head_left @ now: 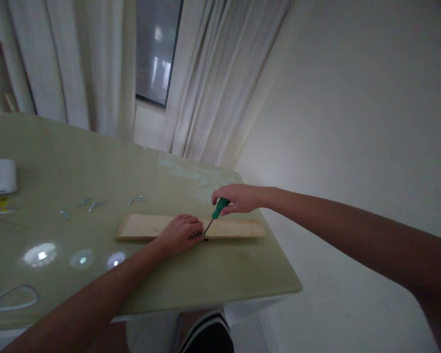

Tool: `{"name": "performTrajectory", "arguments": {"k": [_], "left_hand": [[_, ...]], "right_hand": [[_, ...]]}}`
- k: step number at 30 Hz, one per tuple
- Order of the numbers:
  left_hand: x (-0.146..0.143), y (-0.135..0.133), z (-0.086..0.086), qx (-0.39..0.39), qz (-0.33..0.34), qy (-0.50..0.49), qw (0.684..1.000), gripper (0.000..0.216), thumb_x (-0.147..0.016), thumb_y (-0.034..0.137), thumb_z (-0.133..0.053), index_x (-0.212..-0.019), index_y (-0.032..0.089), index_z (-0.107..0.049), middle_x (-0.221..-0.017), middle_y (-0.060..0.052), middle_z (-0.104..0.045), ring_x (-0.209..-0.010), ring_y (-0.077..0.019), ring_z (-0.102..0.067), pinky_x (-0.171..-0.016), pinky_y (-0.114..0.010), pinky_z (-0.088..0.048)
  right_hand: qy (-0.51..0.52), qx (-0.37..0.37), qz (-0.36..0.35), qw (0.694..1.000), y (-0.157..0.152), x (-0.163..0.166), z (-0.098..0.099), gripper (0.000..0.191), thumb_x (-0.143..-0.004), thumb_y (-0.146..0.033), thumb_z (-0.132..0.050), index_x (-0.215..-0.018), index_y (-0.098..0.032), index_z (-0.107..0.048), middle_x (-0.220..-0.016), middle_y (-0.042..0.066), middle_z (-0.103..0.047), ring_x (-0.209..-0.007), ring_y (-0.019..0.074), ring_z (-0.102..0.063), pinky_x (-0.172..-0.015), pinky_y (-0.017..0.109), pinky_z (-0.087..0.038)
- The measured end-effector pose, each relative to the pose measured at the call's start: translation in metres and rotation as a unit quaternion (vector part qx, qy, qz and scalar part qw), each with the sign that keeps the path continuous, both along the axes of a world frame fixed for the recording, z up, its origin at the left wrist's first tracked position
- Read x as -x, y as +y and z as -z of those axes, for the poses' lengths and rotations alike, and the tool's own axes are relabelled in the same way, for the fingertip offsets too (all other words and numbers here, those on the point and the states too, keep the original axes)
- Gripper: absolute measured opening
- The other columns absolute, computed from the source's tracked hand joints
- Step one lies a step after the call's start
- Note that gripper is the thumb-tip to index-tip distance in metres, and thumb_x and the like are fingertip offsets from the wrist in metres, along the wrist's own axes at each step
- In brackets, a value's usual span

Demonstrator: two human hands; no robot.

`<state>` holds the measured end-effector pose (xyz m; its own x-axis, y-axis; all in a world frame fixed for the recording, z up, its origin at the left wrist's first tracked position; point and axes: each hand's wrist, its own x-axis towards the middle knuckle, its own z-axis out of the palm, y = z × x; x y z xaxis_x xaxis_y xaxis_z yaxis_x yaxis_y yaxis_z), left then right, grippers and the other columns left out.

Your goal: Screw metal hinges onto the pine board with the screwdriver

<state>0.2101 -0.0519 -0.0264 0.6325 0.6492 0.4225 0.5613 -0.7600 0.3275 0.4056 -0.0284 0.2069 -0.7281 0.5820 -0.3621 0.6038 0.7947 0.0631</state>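
Observation:
A pale wooden board [143,226] lies flat along the table. Across its near edge curls my left hand [182,233], the fingers closed around a small dark metal piece [197,235] that is mostly hidden. My right hand [238,197] grips the green handle of a screwdriver [218,210] from above. The screwdriver slants down to the left, its tip meeting the metal piece or a fastener in it; I cannot tell which.
Several loose screws [97,205] lie beyond the board to the left. A white device [0,176] and a white cable [12,308] are at the far left. The green table [257,274] ends at a corner near the wall [345,147].

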Motion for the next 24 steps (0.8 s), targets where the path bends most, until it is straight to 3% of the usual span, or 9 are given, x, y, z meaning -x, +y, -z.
{"name": "performTrajectory", "arguments": {"k": [2,5,8,10,13,16,19,21,24], "left_hand": [[0.0,0.0,0.0,-0.002,0.0,-0.003,1.0,0.011,-0.1,0.035,-0.069,-0.102,0.024,-0.073,-0.106,-0.005,-0.077,-0.104,-0.0259,-0.07,-0.092,-0.038,-0.046],[0.0,-0.002,-0.001,-0.005,-0.001,-0.006,1.0,0.01,-0.1,0.034,-0.069,-0.1,0.024,-0.071,-0.103,-0.005,-0.076,-0.102,-0.026,-0.069,-0.091,-0.038,-0.046],[0.0,-0.002,-0.001,-0.013,0.002,-0.003,1.0,0.011,-0.1,0.034,-0.069,-0.098,0.023,-0.07,-0.102,-0.005,-0.075,-0.1,-0.0262,-0.069,-0.089,-0.038,-0.046],[0.0,-0.001,0.0,-0.019,0.003,-0.001,1.0,0.011,-0.1,0.035,-0.069,-0.099,0.023,-0.07,-0.104,-0.005,-0.075,-0.101,-0.0265,-0.069,-0.09,-0.039,-0.046],[0.001,0.0,0.001,-0.025,0.0,0.004,1.0,0.012,-0.1,0.035,-0.069,-0.099,0.023,-0.069,-0.107,-0.005,-0.076,-0.103,-0.027,-0.069,-0.091,-0.039,-0.047],[0.001,-0.001,0.002,-0.027,-0.001,0.004,1.0,0.011,-0.1,0.035,-0.069,-0.099,0.023,-0.069,-0.108,-0.005,-0.076,-0.103,-0.0269,-0.07,-0.092,-0.04,-0.047],[0.001,-0.002,0.001,-0.03,0.002,0.002,1.0,0.012,-0.101,0.035,-0.068,-0.1,0.024,-0.07,-0.111,-0.006,-0.076,-0.106,-0.0267,-0.07,-0.094,-0.041,-0.048],[0.001,-0.002,0.002,-0.036,0.012,-0.002,0.999,0.011,-0.103,0.034,-0.066,-0.104,0.024,-0.071,-0.113,-0.005,-0.077,-0.107,-0.0262,-0.07,-0.096,-0.041,-0.048],[0.001,0.0,0.004,-0.046,0.032,-0.011,0.998,0.012,-0.104,0.032,-0.064,-0.108,0.024,-0.072,-0.115,-0.005,-0.078,-0.108,-0.025,-0.071,-0.097,-0.04,-0.048]], "right_hand": [[-0.013,-0.014,0.052,0.998,-0.003,0.003,0.0,0.039,-0.101,-0.053,-0.065,-0.116,-0.018,-0.075,-0.107,0.011,-0.079,-0.092,0.0231,-0.069,-0.074,0.029,-0.042],[-0.07,-0.033,0.131,0.988,-0.006,0.007,0.006,0.063,-0.108,-0.065,-0.039,-0.096,-0.017,-0.08,-0.097,0.013,-0.08,-0.083,0.0242,-0.069,-0.065,0.031,-0.037],[-0.076,-0.054,0.123,0.988,-0.007,0.005,0.01,0.047,-0.104,-0.058,-0.054,-0.1,-0.02,-0.08,-0.096,0.011,-0.08,-0.085,0.0243,-0.07,-0.064,0.031,-0.033],[-0.03,-0.054,0.068,0.996,-0.005,0.001,0.012,0.034,-0.099,-0.054,-0.067,-0.109,-0.023,-0.077,-0.1,0.007,-0.08,-0.09,0.0234,-0.069,-0.067,0.029,-0.033],[0.036,-0.032,-0.001,0.999,-0.004,-0.002,0.014,0.032,-0.094,-0.05,-0.076,-0.113,-0.024,-0.074,-0.105,0.005,-0.079,-0.095,0.0213,-0.068,-0.072,0.027,-0.035],[0.036,-0.05,0.072,0.996,-0.005,0.005,0.015,0.044,-0.099,-0.062,-0.064,-0.11,-0.022,-0.075,-0.099,0.008,-0.079,-0.087,0.0217,-0.067,-0.069,0.028,-0.035],[-0.009,-0.067,0.162,0.985,-0.007,0.013,0.016,0.062,-0.105,-0.069,-0.043,-0.092,-0.02,-0.078,-0.091,0.011,-0.079,-0.078,0.0227,-0.067,-0.065,0.031,-0.034],[-0.013,-0.07,0.138,0.988,-0.008,0.013,0.016,0.055,-0.107,-0.06,-0.045,-0.091,-0.02,-0.078,-0.093,0.01,-0.08,-0.08,0.0223,-0.067,-0.065,0.031,-0.033],[0.013,-0.051,0.057,0.997,-0.011,0.006,0.014,0.031,-0.105,-0.047,-0.056,-0.113,-0.023,-0.075,-0.102,0.007,-0.081,-0.086,0.0211,-0.067,-0.068,0.029,-0.033]]}}
